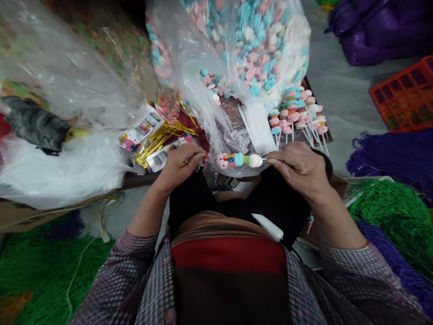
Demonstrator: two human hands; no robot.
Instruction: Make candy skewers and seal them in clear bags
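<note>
A skewer of soft pastel candies (pixel 238 160), pink, blue, green and white, lies level between my two hands above my lap. My left hand (pixel 182 163) is closed at its pink end, pinching what looks like a clear wrapper. My right hand (pixel 299 167) is closed on the white stick at the other end. Just beyond them lies a bundle of white sticks (pixel 259 126). A row of finished candy skewers (pixel 299 115) rests to its right.
A big clear bag of pink, blue and white candies (pixel 250 45) stands behind. Gold twist ties (pixel 158 137) and printed labels (pixel 140 131) lie left of centre. Clear plastic bags (pixel 64 81) fill the left. An orange crate (pixel 406 95) and purple and green tassels (pixel 395 212) sit right.
</note>
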